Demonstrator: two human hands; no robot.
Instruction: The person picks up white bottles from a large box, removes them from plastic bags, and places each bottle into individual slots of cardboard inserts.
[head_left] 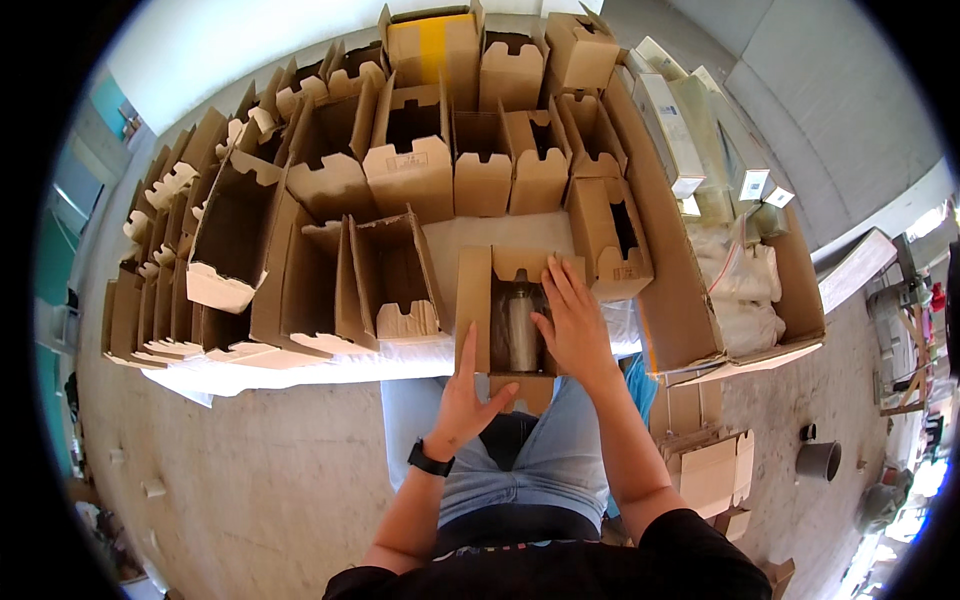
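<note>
In front of me, at the near edge of the covered table, lies an opened cardboard box. Inside it rests a clear bottle-shaped thing with a narrow dark neck, which seems to be in clear wrapping. My left hand touches the box's near left corner, fingers stretched along the left side and thumb apart over the near flap. Flat on the right side of the box lies my right hand, its fingers extended and its thumb at the opening. Neither hand is closed around anything.
Rows of open cardboard cartons fill the table's left and back. To the right, a large carton holds long white boxes and plastic-wrapped pieces. Flattened cardboard and a dark bucket are on the right, below table level.
</note>
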